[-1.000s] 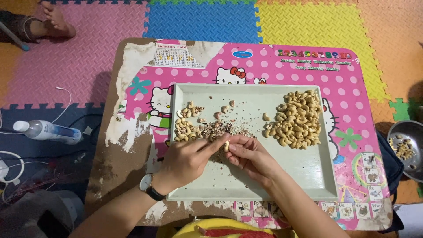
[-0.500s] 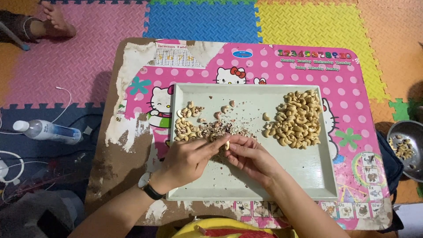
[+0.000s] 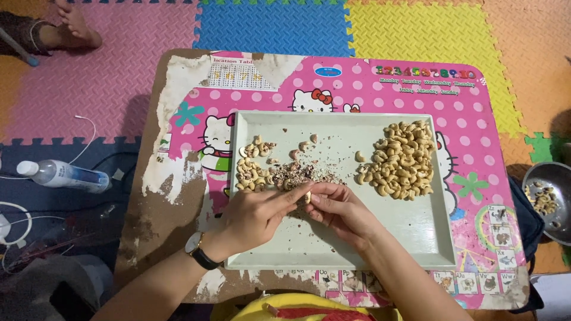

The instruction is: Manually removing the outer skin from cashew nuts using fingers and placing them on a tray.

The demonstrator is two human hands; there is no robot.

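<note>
One cashew nut (image 3: 307,197) is being pinched between the fingertips of both hands, just above the middle of a pale rectangular tray (image 3: 416,238); the left hand (image 3: 256,215) is being kept narrow, thumb and forefinger closed on the nut; the right hand (image 3: 340,211) is being curled likewise, fingertips pressed to the same nut; a wristwatch (image 3: 197,249) with a dark strap is being worn on the left wrist. A large heap of pale cashews (image 3: 401,159) is being held at the tray's right side; a smaller lot of cashews (image 3: 252,169) is being kept at the left; brown skin scraps (image 3: 300,172) are being gathered between the two, just beyond the fingertips. The tray is being borne by a low pink cartoon-printed table (image 3: 476,125); a plastic bottle (image 3: 62,176) is lying on the foam floor mats (image 3: 273,27) well to the left; a metal bowl (image 3: 550,199) with nuts is being kept at the far right.
</note>
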